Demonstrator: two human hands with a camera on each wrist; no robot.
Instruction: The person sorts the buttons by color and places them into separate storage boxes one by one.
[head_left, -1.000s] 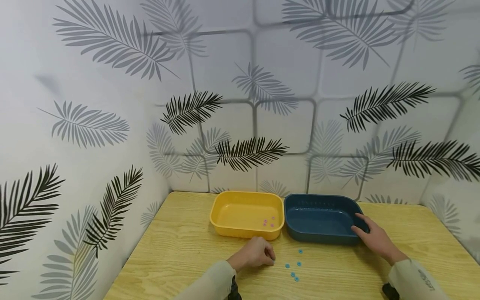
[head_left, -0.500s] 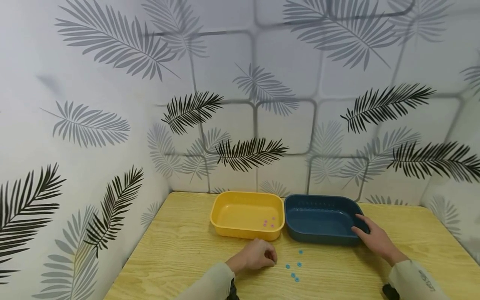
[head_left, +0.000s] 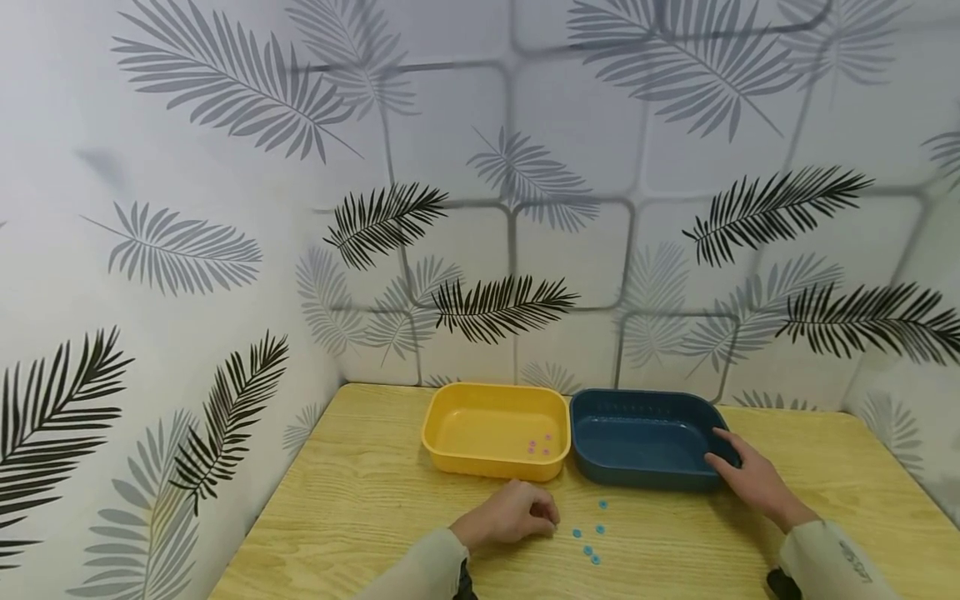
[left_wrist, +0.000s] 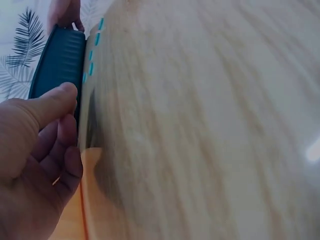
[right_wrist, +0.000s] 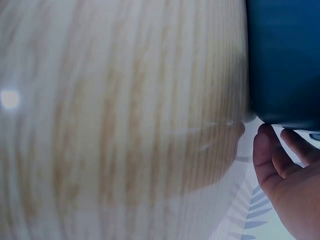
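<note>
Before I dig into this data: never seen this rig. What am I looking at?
No machine here: these are a person's two bare hands. The wide picture is from a camera worn on the head, looking forward and down. The other two are from cameras on the wrists; both look turned sideways.

On the wooden table, a yellow tray and a dark blue tray stand side by side. The yellow one has four small pink pieces in it. Five small blue pieces lie on the table, between the hands.

The right hand touches the right end of the blue tray. The left hand is just left of the blue pieces, fingers curled; no piece shows there, but one could be hidden.
</note>
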